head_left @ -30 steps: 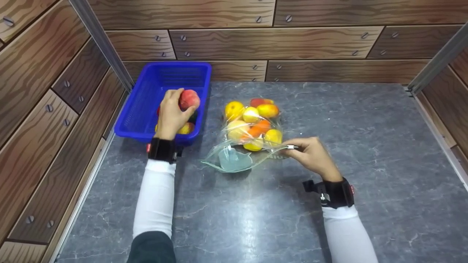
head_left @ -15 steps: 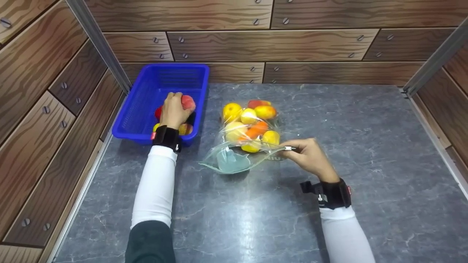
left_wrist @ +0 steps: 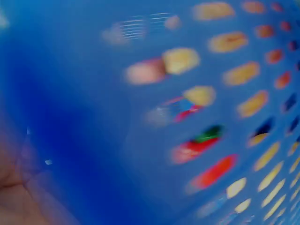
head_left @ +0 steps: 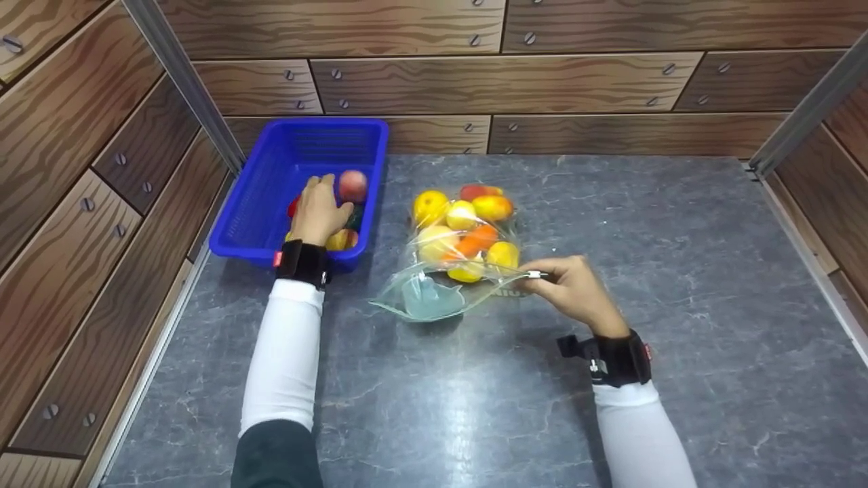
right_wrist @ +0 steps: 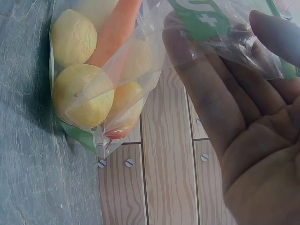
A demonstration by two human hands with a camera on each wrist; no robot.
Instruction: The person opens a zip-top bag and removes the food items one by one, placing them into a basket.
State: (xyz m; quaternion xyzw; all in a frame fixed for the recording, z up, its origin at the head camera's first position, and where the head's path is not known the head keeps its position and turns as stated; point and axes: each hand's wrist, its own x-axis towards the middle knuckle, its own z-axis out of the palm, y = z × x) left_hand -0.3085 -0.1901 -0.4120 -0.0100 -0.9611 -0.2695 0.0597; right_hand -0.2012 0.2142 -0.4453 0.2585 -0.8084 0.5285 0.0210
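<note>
My left hand (head_left: 317,210) is inside the blue plastic basket (head_left: 227,220), its fingers extended over the fruit, with nothing visibly gripped. A pinkish-red peach (head_left: 352,186) lies just right of its fingers, apart from them. Below the hand are a yellow-red fruit (head_left: 342,239) and a dark green piece (head_left: 354,217). My right hand (head_left: 573,291) pinches the top edge of a clear zip bag (head_left: 434,301) between thumb and fingers. Through the bag show a carrot (right_wrist: 114,37) and several yellow and red fruits. The left wrist view is blurred by the basket wall (left_wrist: 108,140).
The grey marbled table (head_left: 678,271) extends to the right of the bag and in front of it. Wood-patterned panels (head_left: 515,85) enclose the back and sides. The basket stands close to the left back corner; its side wall is slotted.
My left hand has let go of the peach, which now lies in the basket, and has drawn slightly left of it. The right hand and the bag have stayed in place.
</note>
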